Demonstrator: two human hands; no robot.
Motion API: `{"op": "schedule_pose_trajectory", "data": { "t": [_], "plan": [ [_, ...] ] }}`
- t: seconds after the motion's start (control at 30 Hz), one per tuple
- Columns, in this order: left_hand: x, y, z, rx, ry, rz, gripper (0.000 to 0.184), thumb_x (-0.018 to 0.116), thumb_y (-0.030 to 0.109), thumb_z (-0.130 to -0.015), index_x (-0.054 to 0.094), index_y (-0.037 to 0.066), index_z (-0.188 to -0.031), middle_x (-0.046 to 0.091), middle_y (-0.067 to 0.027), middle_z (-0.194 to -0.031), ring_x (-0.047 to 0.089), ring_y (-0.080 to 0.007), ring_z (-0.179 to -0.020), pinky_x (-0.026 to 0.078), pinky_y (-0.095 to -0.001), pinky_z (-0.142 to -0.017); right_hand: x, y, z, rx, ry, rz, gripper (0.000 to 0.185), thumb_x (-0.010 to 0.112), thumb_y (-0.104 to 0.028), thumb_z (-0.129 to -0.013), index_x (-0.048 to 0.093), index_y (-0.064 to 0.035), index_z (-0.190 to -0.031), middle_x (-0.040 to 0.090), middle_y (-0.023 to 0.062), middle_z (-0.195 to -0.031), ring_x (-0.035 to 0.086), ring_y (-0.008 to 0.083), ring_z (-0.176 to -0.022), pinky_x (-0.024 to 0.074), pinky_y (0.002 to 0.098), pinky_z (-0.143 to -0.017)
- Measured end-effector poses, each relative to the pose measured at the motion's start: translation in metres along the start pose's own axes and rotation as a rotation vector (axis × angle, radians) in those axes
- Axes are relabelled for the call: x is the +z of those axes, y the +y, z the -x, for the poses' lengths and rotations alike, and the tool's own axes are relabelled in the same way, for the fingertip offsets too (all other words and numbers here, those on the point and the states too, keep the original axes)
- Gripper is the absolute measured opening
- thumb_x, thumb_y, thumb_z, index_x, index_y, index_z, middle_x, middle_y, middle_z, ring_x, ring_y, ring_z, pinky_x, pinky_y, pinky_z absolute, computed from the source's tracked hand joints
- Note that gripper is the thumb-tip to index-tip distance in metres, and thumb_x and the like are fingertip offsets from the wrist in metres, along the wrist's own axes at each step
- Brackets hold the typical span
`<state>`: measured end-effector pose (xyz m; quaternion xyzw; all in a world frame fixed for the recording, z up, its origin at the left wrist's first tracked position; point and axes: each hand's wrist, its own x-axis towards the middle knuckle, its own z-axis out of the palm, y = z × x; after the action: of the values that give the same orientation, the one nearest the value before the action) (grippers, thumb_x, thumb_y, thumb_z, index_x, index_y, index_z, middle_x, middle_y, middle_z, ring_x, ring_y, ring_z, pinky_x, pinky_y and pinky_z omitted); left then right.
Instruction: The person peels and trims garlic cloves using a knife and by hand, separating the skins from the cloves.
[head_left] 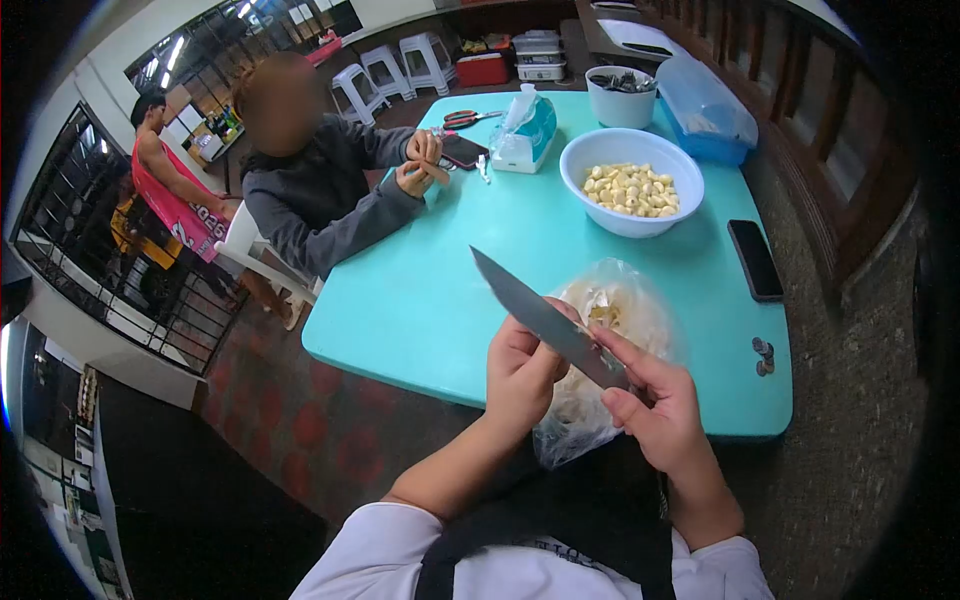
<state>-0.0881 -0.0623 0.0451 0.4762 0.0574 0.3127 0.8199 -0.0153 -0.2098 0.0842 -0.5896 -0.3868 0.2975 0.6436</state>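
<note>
A kitchen knife (530, 308) points up and to the left, held over the table's near edge. My right hand (655, 400) is closed around its lower end, and the handle is hidden from view. My left hand (520, 375) is closed at the middle of the blade, its fingers behind it and its thumb along the lower edge. Small pale bits cling to the blade near my right fingers. Beneath both hands is a clear plastic bag (645, 320) with pale, papery scraps inside. Beyond it, a light-blue bowl (583, 190) contains many peeled garlic cloves (630, 190).
On the turquoise table (400, 310) are a tissue pack (525, 135), scissors (470, 118), a white tub (622, 105), a blue-lidded box (708, 110), a phone (755, 260) and coins (764, 355). A seated person (320, 190) works with both hands across the left corner. Another person (175, 185) stands behind.
</note>
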Motion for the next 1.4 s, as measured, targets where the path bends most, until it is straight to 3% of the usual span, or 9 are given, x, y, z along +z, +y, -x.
{"op": "schedule_pose_trajectory", "data": {
  "t": [0.17,0.43,0.67,0.7,0.73,0.87,1.03,1.3,1.4],
  "plan": [
    [0.006,0.005,0.003,0.099,-0.030,-0.008,0.015,0.054,0.002,-0.081,0.048,0.000,-0.095,0.051,-0.0077,-0.091,0.051,-0.0149,-0.085,0.043,-0.0252,-0.073,0.000,0.004,-0.004,-0.257,-0.012,0.184,0.050,0.063,-0.013,-0.080,0.047,0.0033,-0.125,0.059,0.0205,-0.112,0.057,0.0190,-0.102,0.0420,0.0297,-0.089],
    [-0.010,-0.007,0.006,0.115,-0.141,-0.035,0.020,0.055,0.001,-0.078,0.049,0.002,-0.097,0.052,-0.0064,-0.097,0.052,-0.0141,-0.091,0.043,-0.0270,-0.080,0.004,-0.003,0.004,-0.250,0.045,0.352,0.055,0.066,-0.020,-0.077,0.049,0.0031,-0.123,0.063,0.0211,-0.099,0.063,0.0217,-0.091,0.0464,0.0313,-0.079],
    [-0.003,-0.002,0.008,0.115,-0.201,0.055,0.014,0.050,0.006,-0.088,0.049,0.002,-0.101,0.052,-0.0023,-0.097,0.050,-0.0088,-0.090,0.043,-0.0241,-0.078,0.009,0.015,0.004,-0.230,0.068,0.267,0.057,0.065,-0.025,-0.077,0.049,0.0061,-0.122,0.063,0.0197,-0.098,0.062,0.0214,-0.090,0.0452,0.0308,-0.081],
    [-0.003,0.001,0.010,0.080,-0.154,0.072,0.022,0.057,-0.002,-0.080,0.048,0.003,-0.100,0.050,-0.0064,-0.099,0.051,-0.0154,-0.094,0.044,-0.0276,-0.080,0.010,0.015,0.004,-0.214,0.073,0.251,0.057,0.065,-0.025,-0.077,0.049,0.0061,-0.122,0.063,0.0190,-0.098,0.062,0.0215,-0.090,0.0449,0.0310,-0.082],
    [-0.001,0.001,0.012,0.054,-0.126,0.095,0.022,0.057,-0.001,-0.081,0.048,0.003,-0.100,0.050,-0.0053,-0.098,0.051,-0.0133,-0.090,0.044,-0.0259,-0.076,0.012,0.016,0.003,-0.201,0.078,0.231,0.057,0.065,-0.026,-0.077,0.049,0.0061,-0.122,0.063,0.0182,-0.099,0.061,0.0217,-0.090,0.0446,0.0312,-0.082],
    [0.001,0.008,0.014,-0.012,-0.057,0.081,0.018,0.056,0.004,-0.084,0.049,0.004,-0.101,0.052,-0.0004,-0.089,0.047,-0.0048,-0.071,0.038,-0.0193,-0.059,0.007,0.035,0.005,-0.080,0.083,0.063,0.059,0.066,-0.028,-0.077,0.049,0.0042,-0.124,0.064,0.0128,-0.087,0.059,0.0154,-0.068,0.0452,0.0247,-0.062],
    [-0.004,0.003,0.010,0.008,-0.101,-0.007,0.014,0.054,0.010,-0.089,0.051,0.005,-0.102,0.054,0.0030,-0.084,0.038,0.0001,-0.060,0.028,-0.0165,-0.050,0.002,0.045,0.002,-0.030,0.006,-0.304,0.060,0.063,-0.037,-0.080,0.048,0.0018,-0.124,0.056,0.0066,-0.062,0.038,0.0066,-0.039,0.0273,0.0192,-0.036],
    [-0.007,0.000,0.007,0.003,-0.124,-0.066,0.014,0.053,0.013,-0.090,0.052,0.004,-0.101,0.052,0.0034,-0.081,0.035,-0.0005,-0.058,0.027,-0.0165,-0.048,-0.003,0.051,0.000,0.172,-0.045,-0.658,0.062,0.052,-0.048,-0.086,0.044,0.0003,-0.124,0.037,0.0021,-0.043,0.029,0.0098,-0.031,0.0248,0.0242,-0.032],
    [-0.009,0.006,0.008,-0.077,-0.153,-0.050,0.011,0.051,0.011,-0.091,0.051,0.002,-0.097,0.053,-0.0006,-0.090,0.045,-0.0067,-0.083,0.037,-0.0211,-0.074,-0.002,0.051,-0.001,0.209,-0.033,-0.726,0.063,0.050,-0.049,-0.086,0.044,0.0007,-0.124,0.035,0.0018,-0.042,0.028,0.0102,-0.030,0.0243,0.0249,-0.031]
  ]
}}
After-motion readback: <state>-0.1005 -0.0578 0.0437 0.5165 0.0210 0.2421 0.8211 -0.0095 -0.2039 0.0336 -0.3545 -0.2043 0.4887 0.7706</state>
